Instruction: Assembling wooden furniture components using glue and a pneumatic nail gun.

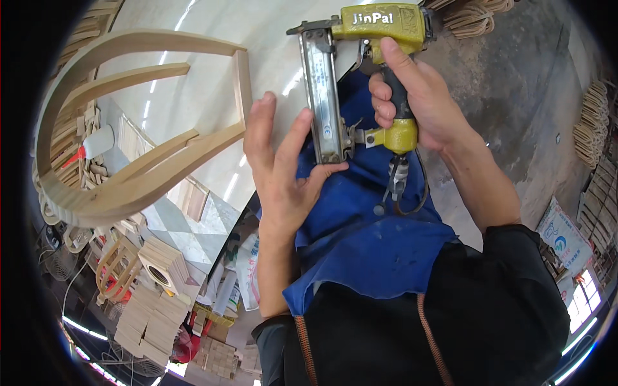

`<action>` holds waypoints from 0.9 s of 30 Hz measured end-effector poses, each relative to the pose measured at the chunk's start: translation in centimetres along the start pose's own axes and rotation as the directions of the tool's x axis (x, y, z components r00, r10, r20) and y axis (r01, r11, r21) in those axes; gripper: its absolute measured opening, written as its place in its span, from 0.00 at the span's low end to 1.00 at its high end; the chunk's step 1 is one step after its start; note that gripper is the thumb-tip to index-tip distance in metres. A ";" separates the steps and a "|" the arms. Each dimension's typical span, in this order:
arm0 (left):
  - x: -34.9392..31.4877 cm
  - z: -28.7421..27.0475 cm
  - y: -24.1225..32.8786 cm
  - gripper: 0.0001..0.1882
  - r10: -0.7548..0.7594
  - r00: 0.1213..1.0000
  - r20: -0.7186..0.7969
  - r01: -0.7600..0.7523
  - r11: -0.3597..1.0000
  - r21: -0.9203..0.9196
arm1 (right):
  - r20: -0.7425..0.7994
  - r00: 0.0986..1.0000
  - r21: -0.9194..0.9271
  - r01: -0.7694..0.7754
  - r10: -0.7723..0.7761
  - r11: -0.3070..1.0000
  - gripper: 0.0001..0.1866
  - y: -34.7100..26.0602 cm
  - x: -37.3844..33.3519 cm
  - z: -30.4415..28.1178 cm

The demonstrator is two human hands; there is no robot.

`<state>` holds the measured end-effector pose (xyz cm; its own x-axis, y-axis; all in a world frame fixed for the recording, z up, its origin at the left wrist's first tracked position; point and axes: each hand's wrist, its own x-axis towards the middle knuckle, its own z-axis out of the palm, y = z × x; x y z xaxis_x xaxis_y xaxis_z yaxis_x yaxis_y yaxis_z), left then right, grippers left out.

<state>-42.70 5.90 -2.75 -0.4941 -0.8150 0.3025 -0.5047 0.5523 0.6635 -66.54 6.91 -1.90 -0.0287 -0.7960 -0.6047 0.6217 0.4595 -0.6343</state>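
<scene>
The right hand is wrapped tight around the black grip of a yellow pneumatic nail gun with a long silver metal magazine, forefinger lying up along the yellow body near the trigger rather than clearly on it. The left hand is spread wide, fingers fanned and holding nothing, with the thumb and the heel of the palm pressed against the lower end of the silver magazine. The gun hangs in the air in front of the person's chest, above a blue cloth apron, with its black air hose looping down from the base of the grip. To handle the magazine well at this point, I judge the grip hand should hold the gun steady and keep that forefinger clear of the trigger while the open palm pushes squarely along the rail, with the nose pointed away from both hands. Out to the left, a pale bent-wood chair frame with curved rails lies on its side on the glossy white counter, well apart from the gun. At the far left edge of the counter stands a white glue bottle with a red tip among small wood offcuts. Below the counter edge, nearer the person, stacks of flat light wooden blocks and a round slatted wooden frame crowd the floor. On the right lies a grey concrete floor, with bundles of curved wooden parts piled along its far right edge.
</scene>
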 end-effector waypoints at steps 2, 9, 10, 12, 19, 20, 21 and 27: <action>-0.2 -0.2 0.0 0.41 -0.002 1.000 0.003 0.002 1.000 0.012 | -0.018 1.000 0.011 0.024 -0.024 1.000 0.26 -0.1 0.0 0.4; -4.7 -1.6 -0.4 0.36 0.059 0.996 -0.068 -0.059 0.998 0.004 | -0.011 0.998 0.007 -0.056 0.056 0.998 0.23 0.6 -1.6 0.9; -5.8 -2.0 -1.5 0.33 -0.051 0.976 -0.210 0.064 0.996 0.054 | 0.012 0.999 0.025 -0.051 0.051 0.998 0.23 0.9 -1.8 0.8; -6.3 -3.2 -3.3 0.30 -0.191 0.914 -0.357 0.244 0.964 0.107 | 0.032 0.998 0.049 -0.056 0.054 0.997 0.23 1.3 -1.9 0.6; -1.2 -5.4 -5.9 0.35 0.070 0.974 -0.216 0.023 0.915 0.402 | 0.294 0.954 0.136 -0.102 0.058 0.986 0.23 2.1 -0.9 0.6; -0.4 -5.4 -5.8 0.35 0.044 0.980 -0.195 0.020 0.949 0.314 | 0.299 0.952 0.120 -0.112 0.071 0.986 0.23 2.2 -0.9 0.6; 0.2 -5.4 -5.8 0.34 0.019 0.985 -0.172 0.020 0.974 0.224 | 0.305 0.948 0.105 -0.122 0.085 0.987 0.23 2.3 -0.9 0.7; 1.9 -6.4 -7.0 0.28 -0.050 0.997 0.057 0.040 0.985 0.166 | 0.331 0.930 0.032 -0.180 0.160 0.983 0.21 2.2 -1.1 1.0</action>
<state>-35.53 -0.61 -2.41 -0.5077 -0.8304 0.2295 -0.6343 0.5405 0.5527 -64.34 8.35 -2.16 0.3318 -0.7973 -0.5042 0.6411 0.5827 -0.4995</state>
